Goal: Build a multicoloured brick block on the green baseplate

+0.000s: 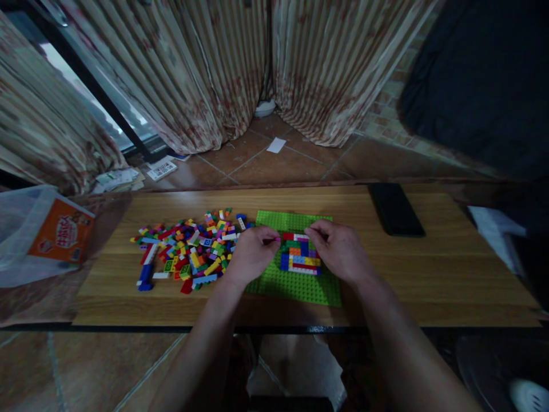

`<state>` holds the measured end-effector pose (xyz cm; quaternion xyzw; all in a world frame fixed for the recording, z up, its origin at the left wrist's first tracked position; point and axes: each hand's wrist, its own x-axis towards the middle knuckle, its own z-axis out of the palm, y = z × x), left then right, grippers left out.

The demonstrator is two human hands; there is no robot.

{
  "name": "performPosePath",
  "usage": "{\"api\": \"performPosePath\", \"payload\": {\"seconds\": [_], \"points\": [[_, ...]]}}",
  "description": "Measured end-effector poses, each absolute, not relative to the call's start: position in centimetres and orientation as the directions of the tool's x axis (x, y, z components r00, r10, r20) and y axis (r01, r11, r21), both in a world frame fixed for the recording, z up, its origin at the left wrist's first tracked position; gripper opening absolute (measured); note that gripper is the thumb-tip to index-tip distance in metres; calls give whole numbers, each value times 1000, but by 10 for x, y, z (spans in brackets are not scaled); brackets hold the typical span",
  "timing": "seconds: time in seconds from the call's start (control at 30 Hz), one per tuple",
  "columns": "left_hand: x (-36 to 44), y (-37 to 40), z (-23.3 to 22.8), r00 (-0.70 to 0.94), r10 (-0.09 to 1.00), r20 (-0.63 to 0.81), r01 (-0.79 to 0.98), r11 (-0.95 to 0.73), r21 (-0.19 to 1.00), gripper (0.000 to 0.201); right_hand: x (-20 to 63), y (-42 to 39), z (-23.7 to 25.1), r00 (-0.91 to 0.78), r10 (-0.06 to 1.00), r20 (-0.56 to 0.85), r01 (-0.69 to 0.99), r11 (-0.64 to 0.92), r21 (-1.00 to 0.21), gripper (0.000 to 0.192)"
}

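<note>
Both hands (295, 252) forward — fingertips pinched, close together

The left hand (251, 254) covers the near-left part of the green baseplate (295, 283) and the left edge of the brick assembly (300, 256). The right hand (341, 252) covers the assembly's right edge. Whatever the fingers (270, 234) of the left hand pinch is too small to identify. Individual bricks in the loose pile (189, 252) are too small and dim to distinguish by shape. The print on the orange box (62, 232) is illegible. The plastic bag (17, 229) is cut off by the left edge. Both forearms leave the picture at the bottom.
</note>
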<state>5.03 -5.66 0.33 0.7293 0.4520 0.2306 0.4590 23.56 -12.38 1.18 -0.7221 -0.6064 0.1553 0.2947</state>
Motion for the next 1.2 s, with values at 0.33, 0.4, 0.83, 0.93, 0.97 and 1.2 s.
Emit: {"api": "performPosePath", "payload": {"seconds": [0.33,0.4,0.83,0.93,0.97,1.2], "points": [[57,-67,11,459,886,-69,554,-224,802,21,233,-124,12,215,970,117,786,-101,-610,26],[58,-68,11,451,889,-78,561,-215,799,20,233,-123,11,210,971,113,794,-102,-600,26],[63,-65,3,358,919,-162,425,-6,905,9,230,-123,11,208,974,90,788,-112,-606,29],[63,-64,-2,356,918,-174,365,35,930,12,229,-123,11,209,974,87,787,-114,-606,28],[63,-64,-3,349,921,-173,354,41,934,13,229,-123,11,210,975,80,784,-119,-609,28],[64,-65,-5,315,931,-185,356,65,932,12,226,-121,10,204,974,95,805,-112,-583,28]]}}
